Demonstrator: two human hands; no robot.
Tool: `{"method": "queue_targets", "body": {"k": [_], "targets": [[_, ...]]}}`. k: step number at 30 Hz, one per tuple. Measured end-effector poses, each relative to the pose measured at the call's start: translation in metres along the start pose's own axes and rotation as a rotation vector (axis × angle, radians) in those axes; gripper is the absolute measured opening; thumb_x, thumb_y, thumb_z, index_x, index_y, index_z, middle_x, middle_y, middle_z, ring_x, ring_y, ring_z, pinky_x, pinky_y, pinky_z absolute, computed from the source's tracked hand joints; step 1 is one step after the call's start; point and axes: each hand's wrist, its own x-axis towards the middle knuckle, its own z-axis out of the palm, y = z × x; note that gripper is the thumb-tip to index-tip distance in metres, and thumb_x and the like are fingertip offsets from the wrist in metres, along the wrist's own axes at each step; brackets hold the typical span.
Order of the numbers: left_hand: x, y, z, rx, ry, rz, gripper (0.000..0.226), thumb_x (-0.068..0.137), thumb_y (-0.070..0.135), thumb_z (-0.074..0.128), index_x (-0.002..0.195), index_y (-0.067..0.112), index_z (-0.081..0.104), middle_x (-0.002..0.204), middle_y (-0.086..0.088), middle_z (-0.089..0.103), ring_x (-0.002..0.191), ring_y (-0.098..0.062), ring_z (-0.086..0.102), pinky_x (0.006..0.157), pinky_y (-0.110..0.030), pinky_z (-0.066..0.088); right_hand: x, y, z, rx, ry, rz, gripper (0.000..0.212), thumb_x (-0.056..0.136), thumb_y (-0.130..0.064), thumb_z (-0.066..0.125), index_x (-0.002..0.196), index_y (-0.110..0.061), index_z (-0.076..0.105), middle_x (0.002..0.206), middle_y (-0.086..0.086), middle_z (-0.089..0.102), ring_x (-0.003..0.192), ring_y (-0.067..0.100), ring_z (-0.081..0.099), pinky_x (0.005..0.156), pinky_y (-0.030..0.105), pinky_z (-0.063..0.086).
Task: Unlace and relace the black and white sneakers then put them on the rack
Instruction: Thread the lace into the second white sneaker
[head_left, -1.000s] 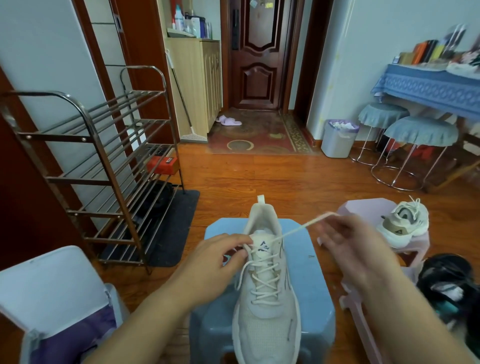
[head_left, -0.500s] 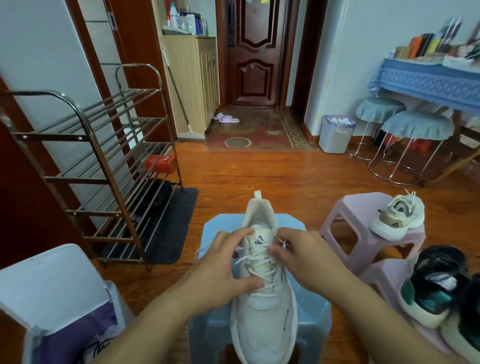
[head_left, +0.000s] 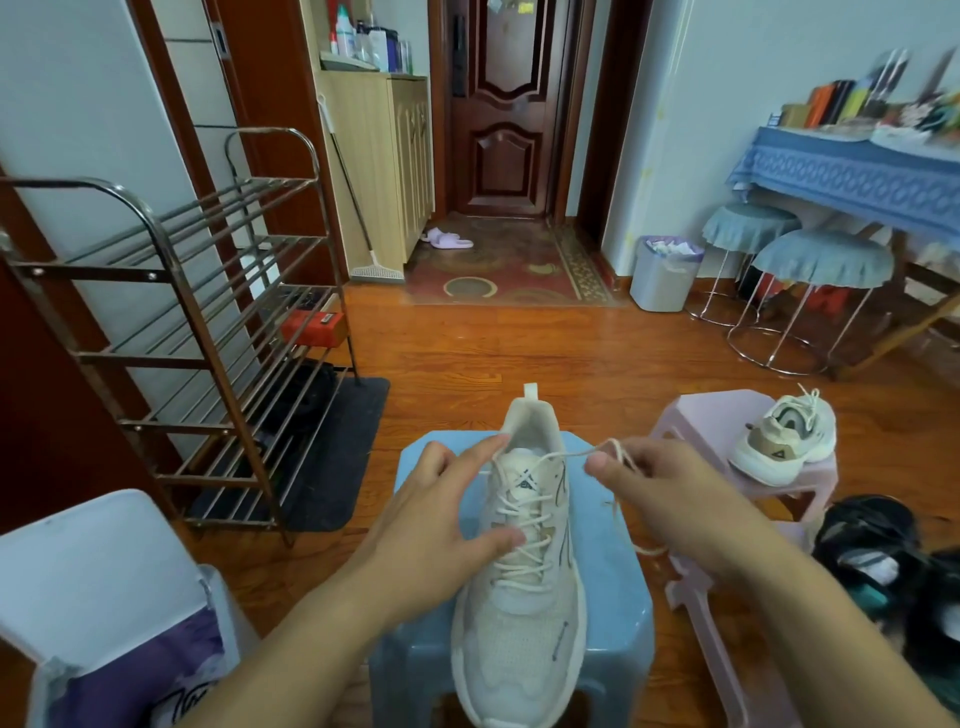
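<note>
Sneaker (head_left: 522, 582) on blue stool (head_left: 613, 587); left hand (head_left: 441, 514) spread, right hand (head_left: 670, 499) pinching lace (head_left: 571, 453).

My left hand (head_left: 441, 525) covers the near-left side of the cream sneaker (head_left: 524, 597), so those eyelets are hidden. Right of it, the dark shoes (head_left: 883, 561) are blurry and cut off by the edge. Can't read the tongue logo, too small.
</note>
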Motion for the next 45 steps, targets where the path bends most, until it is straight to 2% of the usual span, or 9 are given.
{"method": "queue_targets", "body": {"k": [4,6,9,12,18,25,30,37,45], "targets": [[0.010,0.002,0.006,-0.133,0.212,0.054,0.048,0.101,0.022,0.055,0.145,0.040,0.047,0.129,0.025,0.044,0.126,0.000,0.045,0.107,-0.026,0.039,-0.016,-0.006,-0.009,0.297,-0.405,0.135,0.042,0.094,-0.053,0.061,0.089,-0.013,0.075,0.057,-0.002,0.028,0.051,0.017,0.022,0.053,0.034,0.015],[0.014,-0.004,0.011,-0.133,0.132,-0.060,0.051,0.101,0.022,0.054,0.149,0.037,0.042,0.140,0.022,0.043,0.135,-0.001,0.040,0.114,-0.030,0.036,-0.008,0.007,-0.012,-0.078,-0.214,0.212,0.049,0.095,-0.055,0.058,0.089,-0.008,0.072,0.058,-0.004,0.048,0.050,0.013,0.042,0.054,0.030,0.029],[0.017,-0.005,0.017,-0.207,0.060,-0.168,0.052,0.097,0.039,0.058,0.147,0.043,0.042,0.140,0.021,0.046,0.126,0.002,0.049,0.108,-0.033,0.043,0.011,0.024,-0.004,-0.455,0.195,0.268,0.045,0.093,-0.057,0.058,0.110,-0.016,0.068,0.106,0.004,0.071,0.089,0.015,0.063,0.075,0.031,0.046],[0.020,0.003,0.019,-0.338,0.051,-0.221,0.051,0.093,0.034,0.064,0.140,0.046,0.048,0.132,0.015,0.051,0.104,-0.001,0.061,0.096,-0.028,0.051,0.013,0.011,0.027,-0.177,0.065,0.233,0.055,0.087,-0.061,0.063,0.130,-0.026,0.058,0.115,-0.006,0.066,0.093,0.007,0.061,0.074,0.028,0.046],[0.025,0.017,0.029,-0.273,0.090,-0.315,0.051,0.071,0.051,0.055,0.123,0.049,0.051,0.120,0.014,0.057,0.104,-0.013,0.062,0.092,-0.044,0.054,0.014,0.009,0.073,-0.305,0.073,0.258,0.047,0.078,-0.057,0.053,0.111,-0.023,0.059,0.102,0.000,0.067,0.093,0.024,0.061,0.074,0.035,0.049],[0.023,0.028,0.027,-0.063,0.210,-0.313,0.037,0.091,0.036,0.055,0.127,0.044,0.056,0.108,0.013,0.068,0.096,-0.019,0.064,0.084,-0.041,0.054,0.018,0.005,0.073,-0.426,0.086,0.214,0.024,0.093,-0.029,0.044,0.108,-0.013,0.055,0.108,0.011,0.064,0.090,0.027,0.056,0.073,0.033,0.044],[0.008,0.016,0.020,-0.374,-0.054,-0.324,0.053,0.094,0.040,0.066,0.138,0.050,0.039,0.114,0.026,0.059,0.092,0.002,0.066,0.079,-0.024,0.054,0.004,0.013,0.062,-0.217,0.029,0.251,0.024,0.089,-0.043,0.056,0.098,-0.022,0.054,0.091,-0.007,0.061,0.090,0.017,0.064,0.082,0.040,0.057],[0.013,0.027,0.034,-0.156,0.111,-0.435,0.021,0.083,0.045,0.062,0.093,0.030,0.051,0.094,0.009,0.062,0.087,-0.015,0.061,0.070,-0.037,0.050,0.006,0.011,0.076,-0.218,0.006,0.324,0.050,0.068,-0.067,0.059,0.097,-0.025,0.063,0.093,-0.006,0.067,0.085,0.014,0.063,0.077,0.036,0.056],[0.010,0.024,0.032,-0.116,0.146,-0.433,0.023,0.081,0.051,0.063,0.086,0.028,0.058,0.085,0.010,0.066,0.079,-0.013,0.062,0.073,-0.038,0.056,0.007,0.016,0.076,-0.210,0.056,0.346,0.042,0.082,-0.060,0.053,0.098,-0.022,0.065,0.093,-0.003,0.067,0.084,0.016,0.063,0.073,0.035,0.054]]}}
